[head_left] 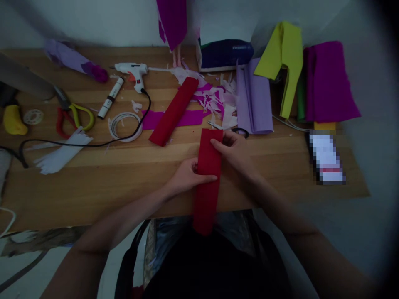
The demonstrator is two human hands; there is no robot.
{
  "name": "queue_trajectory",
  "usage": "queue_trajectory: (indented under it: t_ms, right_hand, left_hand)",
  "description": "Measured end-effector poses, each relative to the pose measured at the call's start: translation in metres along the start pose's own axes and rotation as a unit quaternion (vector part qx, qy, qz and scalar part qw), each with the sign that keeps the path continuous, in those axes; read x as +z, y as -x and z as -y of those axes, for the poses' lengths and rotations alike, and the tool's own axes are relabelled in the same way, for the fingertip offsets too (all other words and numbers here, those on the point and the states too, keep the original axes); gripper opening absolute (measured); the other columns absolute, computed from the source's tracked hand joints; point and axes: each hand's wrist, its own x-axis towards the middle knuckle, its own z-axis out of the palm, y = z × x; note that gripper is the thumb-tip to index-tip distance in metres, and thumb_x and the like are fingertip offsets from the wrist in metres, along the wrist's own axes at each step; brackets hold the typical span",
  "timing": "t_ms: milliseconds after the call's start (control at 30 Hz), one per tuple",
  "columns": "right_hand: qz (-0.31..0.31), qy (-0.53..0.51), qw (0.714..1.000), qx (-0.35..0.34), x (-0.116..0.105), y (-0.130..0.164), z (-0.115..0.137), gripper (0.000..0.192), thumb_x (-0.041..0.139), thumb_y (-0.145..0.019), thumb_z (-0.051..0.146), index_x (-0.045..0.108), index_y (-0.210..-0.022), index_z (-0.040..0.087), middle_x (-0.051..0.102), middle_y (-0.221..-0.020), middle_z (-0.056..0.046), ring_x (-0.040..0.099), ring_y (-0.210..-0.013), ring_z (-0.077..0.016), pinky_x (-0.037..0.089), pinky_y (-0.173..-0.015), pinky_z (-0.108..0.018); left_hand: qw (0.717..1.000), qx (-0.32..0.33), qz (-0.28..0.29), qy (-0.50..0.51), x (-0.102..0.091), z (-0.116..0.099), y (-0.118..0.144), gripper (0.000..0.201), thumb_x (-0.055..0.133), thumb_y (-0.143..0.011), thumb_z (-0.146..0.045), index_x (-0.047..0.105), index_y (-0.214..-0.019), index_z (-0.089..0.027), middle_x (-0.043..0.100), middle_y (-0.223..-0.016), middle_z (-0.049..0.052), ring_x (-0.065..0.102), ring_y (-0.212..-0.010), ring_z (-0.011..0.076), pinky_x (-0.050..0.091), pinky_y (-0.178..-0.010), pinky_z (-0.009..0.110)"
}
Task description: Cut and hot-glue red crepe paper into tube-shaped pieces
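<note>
A long strip of red crepe paper (208, 158) is held up between my two hands, its lower end hanging over the table edge toward my lap. My left hand (189, 175) pinches its left side about midway, with the thumb laid across the front. My right hand (233, 149) grips the upper right edge, thumb in front and fingers behind. Both hands are closed on the strip. Just beyond lies a folded red crepe paper roll (175, 110) across a magenta paper strip (190, 118). Scissors (240, 132) lie partly hidden behind my right hand.
On the left are a white glue gun (134, 72) with a black cord, a marker (111, 97), a tape roll (125, 126), pliers (73, 112) and white sticks (64, 153). Paper scraps (218, 99), lilac paper (255, 99), yellow paper (282, 62) and a phone (327, 158) are ahead and right.
</note>
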Motion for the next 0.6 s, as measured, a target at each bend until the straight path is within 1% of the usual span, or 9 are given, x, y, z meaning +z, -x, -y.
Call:
queue_trajectory:
  t_ms: [167, 300, 333, 367, 467, 500, 533, 600]
  right_hand:
    - [-0.017, 0.011, 1.0, -0.011, 0.002, 0.0, 0.0, 0.017, 0.071, -0.07, 0.036, 0.062, -0.072, 0.022, 0.065, -0.073, -0.001, 0.059, -0.07, -0.0163, 0.049, -0.068, -0.033]
    - [-0.013, -0.007, 1.0, -0.013, 0.001, -0.002, -0.003, 0.018, 0.072, -0.072, 0.039, 0.067, -0.078, 0.022, 0.069, -0.081, -0.002, 0.063, -0.077, -0.0172, 0.05, -0.074, -0.034]
    - [0.003, -0.011, 1.0, -0.005, 0.0, -0.003, -0.003, 0.02, 0.073, -0.072, 0.04, 0.069, -0.081, 0.023, 0.07, -0.084, -0.002, 0.064, -0.078, -0.0174, 0.051, -0.075, -0.034]
    - [0.032, -0.012, 0.999, 0.012, -0.001, -0.003, -0.003, 0.022, 0.073, -0.071, 0.041, 0.071, -0.082, 0.022, 0.071, -0.085, -0.002, 0.064, -0.078, -0.0174, 0.051, -0.074, -0.033]
    - [0.139, -0.003, 0.988, 0.072, -0.003, -0.004, -0.003, 0.026, 0.076, -0.067, 0.045, 0.074, -0.077, 0.021, 0.074, -0.081, -0.003, 0.066, -0.072, -0.0171, 0.052, -0.071, -0.033]
    - [0.155, 0.0, 0.985, 0.08, -0.004, -0.004, -0.003, 0.026, 0.077, -0.066, 0.045, 0.074, -0.075, 0.021, 0.074, -0.08, -0.003, 0.066, -0.072, -0.0172, 0.053, -0.07, -0.032]
    - [0.158, 0.001, 0.984, 0.08, -0.004, -0.004, -0.003, 0.026, 0.078, -0.065, 0.045, 0.075, -0.074, 0.021, 0.074, -0.08, -0.003, 0.066, -0.072, -0.0174, 0.053, -0.07, -0.032]
    - [0.135, 0.01, 0.988, 0.072, -0.005, -0.004, -0.004, 0.026, 0.078, -0.065, 0.045, 0.075, -0.072, 0.021, 0.075, -0.08, -0.003, 0.066, -0.072, -0.0174, 0.052, -0.068, -0.031]
  left_hand:
    - [1.0, -0.017, 0.025, 0.008, -0.004, 0.0, -0.001, 0.027, 0.085, -0.059, -0.028, 0.067, -0.074, -0.015, 0.072, -0.076, 0.003, 0.064, -0.065, 0.0142, 0.049, -0.068, 0.028]
    - [0.999, -0.032, 0.036, 0.011, -0.008, -0.002, -0.003, 0.03, 0.086, -0.058, -0.032, 0.068, -0.075, -0.014, 0.072, -0.075, 0.003, 0.063, -0.063, 0.0132, 0.048, -0.064, 0.025]
    - [0.999, -0.034, 0.036, 0.01, -0.009, -0.002, -0.004, 0.031, 0.086, -0.058, -0.032, 0.069, -0.076, -0.014, 0.072, -0.076, 0.003, 0.063, -0.063, 0.013, 0.048, -0.064, 0.025]
    - [0.999, -0.033, 0.035, 0.008, -0.009, -0.002, -0.004, 0.031, 0.085, -0.059, -0.033, 0.069, -0.077, -0.014, 0.073, -0.077, 0.004, 0.064, -0.064, 0.0131, 0.047, -0.064, 0.025]
    - [0.999, -0.026, 0.037, 0.004, -0.011, -0.002, -0.005, 0.032, 0.085, -0.06, -0.033, 0.07, -0.081, -0.013, 0.074, -0.08, 0.005, 0.065, -0.067, 0.014, 0.048, -0.065, 0.025]
    - [0.999, -0.022, 0.038, 0.004, -0.012, -0.001, -0.005, 0.032, 0.085, -0.06, -0.033, 0.071, -0.082, -0.014, 0.074, -0.081, 0.005, 0.065, -0.067, 0.0142, 0.048, -0.065, 0.025]
    - [0.999, -0.02, 0.039, 0.006, -0.012, 0.0, -0.005, 0.032, 0.085, -0.06, -0.033, 0.071, -0.082, -0.014, 0.074, -0.081, 0.005, 0.065, -0.067, 0.0141, 0.049, -0.066, 0.025]
    - [0.999, -0.014, 0.046, 0.007, -0.013, 0.001, -0.006, 0.032, 0.085, -0.061, -0.034, 0.071, -0.081, -0.014, 0.074, -0.081, 0.005, 0.065, -0.067, 0.0139, 0.049, -0.066, 0.025]
